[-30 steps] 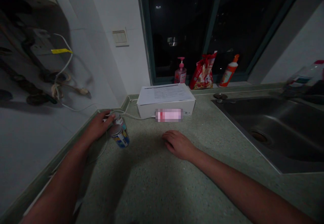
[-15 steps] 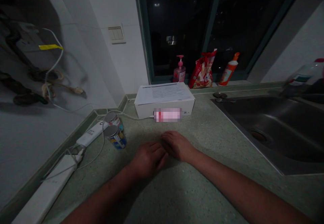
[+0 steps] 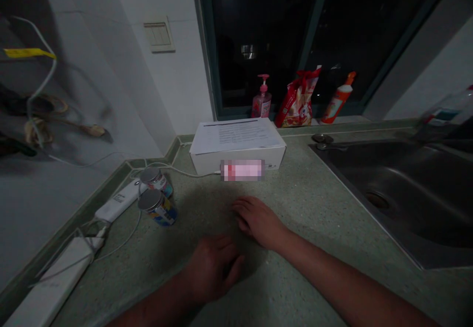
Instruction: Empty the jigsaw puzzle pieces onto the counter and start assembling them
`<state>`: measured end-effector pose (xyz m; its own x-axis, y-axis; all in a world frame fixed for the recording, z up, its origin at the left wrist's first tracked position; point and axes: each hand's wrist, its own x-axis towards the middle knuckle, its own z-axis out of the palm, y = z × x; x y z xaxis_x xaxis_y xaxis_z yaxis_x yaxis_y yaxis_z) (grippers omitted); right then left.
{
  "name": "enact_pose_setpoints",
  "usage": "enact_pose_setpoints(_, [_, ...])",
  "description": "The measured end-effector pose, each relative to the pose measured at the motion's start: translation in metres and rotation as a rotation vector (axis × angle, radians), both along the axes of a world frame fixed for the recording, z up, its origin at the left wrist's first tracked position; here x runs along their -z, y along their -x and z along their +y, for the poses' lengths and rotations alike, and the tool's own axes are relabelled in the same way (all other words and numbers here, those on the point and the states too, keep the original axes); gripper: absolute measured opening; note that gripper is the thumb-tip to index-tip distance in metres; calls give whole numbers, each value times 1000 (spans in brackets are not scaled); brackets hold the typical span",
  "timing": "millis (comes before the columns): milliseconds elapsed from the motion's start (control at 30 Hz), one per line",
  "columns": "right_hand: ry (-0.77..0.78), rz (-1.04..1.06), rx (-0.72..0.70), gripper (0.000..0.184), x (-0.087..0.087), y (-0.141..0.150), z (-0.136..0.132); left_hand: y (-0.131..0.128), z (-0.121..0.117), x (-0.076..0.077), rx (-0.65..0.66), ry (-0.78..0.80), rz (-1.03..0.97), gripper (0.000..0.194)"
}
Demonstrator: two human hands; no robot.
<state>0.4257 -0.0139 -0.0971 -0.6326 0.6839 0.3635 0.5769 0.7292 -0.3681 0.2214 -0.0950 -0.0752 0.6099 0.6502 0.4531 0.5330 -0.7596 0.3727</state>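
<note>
My right hand (image 3: 259, 222) rests on the green speckled countertop (image 3: 291, 287), palm down, its fingers stretched forward in front of the white box. Nearer to me and to the left, my left hand (image 3: 214, 269) is held low over the counter. Its fingers are bent with the tips hidden, and the thumb stands apart from them. Nothing shows in either hand, and a gap separates the two. Left of my hands stand two small cans with metal lids, a blue and yellow can (image 3: 161, 211) and another can (image 3: 158, 181) behind it.
A white box (image 3: 207, 162) with a printed paper (image 3: 236, 137) on top stands at the back. Power strips (image 3: 55, 280) and cables run along the left wall. The sink (image 3: 399, 189) is at right. A pump bottle (image 3: 261, 102), red bag (image 3: 298, 102) and spray bottle (image 3: 337, 102) stand by the window.
My left hand has drawn back toward me, away from my right hand, and the two have come apart. The view has shifted slightly, with the cans now farther left in it.
</note>
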Motion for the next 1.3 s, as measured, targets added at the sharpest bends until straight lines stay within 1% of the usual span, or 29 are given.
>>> enact_pose_setpoints(100, [-2, 5, 18, 32, -1, -5, -4, -2, -2, -1, 12, -10, -14, 27])
enact_pose_setpoints(167, [-19, 5, 33, 33, -1, -10, -6, -2, -1, -4, 3, -23, -17, 25])
enact_pose_setpoints(367, [-42, 12, 27, 34, -4, -14, -8, 7, 8, -23, -128, -81, -91, 15])
enact_pose_setpoints(467, [-36, -5, 15, 33, -9, -12, -9, 8, 10, -29, -160, -90, -157, 13])
enact_pose_setpoints(533, [-26, -15, 14, 33, -11, -12, -10, 7, 10, -28, -154, -89, -167, 13])
enact_pose_setpoints(600, [-18, -20, 12, 33, -11, -11, -11, 5, 9, -24, -148, -86, -148, 13])
enact_pose_setpoints(700, [-10, -30, -11, 33, -10, -10, -10, 3, 11, -16, -174, -75, -102, 13])
enact_pose_setpoints(800, [-9, -30, -26, 32, -7, -10, -9, 9, 18, -15, -225, -139, -86, 12])
enact_pose_setpoints(867, [-5, -20, -29, 32, -5, -10, -9, 19, 25, -20, -289, -247, -80, 10])
enact_pose_setpoints(933, [7, -16, -43, 33, -5, -10, -8, 33, 34, -27, -406, -363, -73, 12])
enact_pose_setpoints(1000, [20, -24, -53, 34, -6, -10, -7, 49, 41, -34, -572, -449, -40, 15])
enact_pose_setpoints(1067, [21, -32, -53, 31, -6, -9, -7, 64, 46, -42, -756, -489, 19, 15])
enact_pose_setpoints(1100, [21, -36, -55, 31, -6, -8, -7, 71, 47, -45, -840, -493, 39, 18])
enact_pose_setpoints(1167, [14, -35, -63, 31, -6, -6, -6, 83, 48, -51, -967, -492, 63, 27])
enact_pose_setpoints(1300, [4, -28, -76, 32, -5, -4, -7, 100, 49, -56, -1092, -362, 113, 44])
